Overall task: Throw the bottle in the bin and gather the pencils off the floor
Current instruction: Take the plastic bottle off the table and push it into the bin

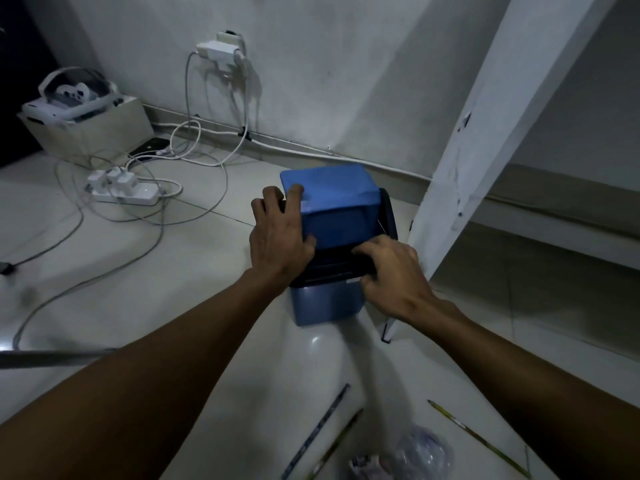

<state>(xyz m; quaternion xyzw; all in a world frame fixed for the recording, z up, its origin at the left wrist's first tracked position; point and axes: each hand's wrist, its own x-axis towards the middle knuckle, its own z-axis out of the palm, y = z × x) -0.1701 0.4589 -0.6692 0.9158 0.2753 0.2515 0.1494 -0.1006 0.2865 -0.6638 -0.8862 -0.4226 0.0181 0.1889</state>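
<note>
A small blue bin [323, 303] stands on the tiled floor by the wall, its blue swing lid [332, 199] tilted up in a dark rim. My left hand [278, 233] grips the lid's left edge, fingers curled over it. My right hand [391, 275] holds the dark rim at the front right corner. A crumpled clear plastic bottle [415, 452] lies on the floor near the bottom edge. Three pencils lie around it: a dark one [317, 431], a greenish one [334, 445] and a yellow-green one [478, 438].
A white slanted post [485, 161] rises just right of the bin. A power strip [121, 192] with plugs and tangled cables lies to the left. A box holding a headset [83, 109] sits in the far left corner. A grey pole [52, 358] lies at the left.
</note>
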